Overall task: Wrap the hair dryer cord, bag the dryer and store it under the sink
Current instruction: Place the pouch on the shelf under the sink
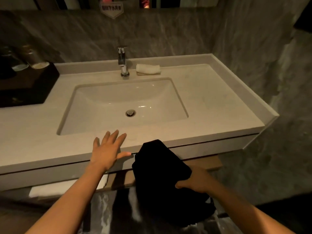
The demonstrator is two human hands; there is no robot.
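Note:
My right hand (pixel 194 180) grips a black cloth bag (pixel 160 169) in front of the vanity's front edge, below counter height. The bag bulges; the hair dryer and its cord are hidden, and I cannot tell whether they are inside. My left hand (pixel 108 150) hovers flat with fingers spread over the front lip of the counter (pixel 219 102), just left of the bag, holding nothing. The white sink basin (pixel 81 115) lies beyond it. Under the counter a wooden shelf (pixel 207 163) shows behind the bag.
A chrome faucet (pixel 123 62) stands behind the basin, a folded white towel (pixel 148 69) to its right. A black tray (pixel 25 88) with cups (pixel 36 59) sits at the counter's left. White towels (pixel 65 187) lie on the lower shelf. A marble wall closes the right side.

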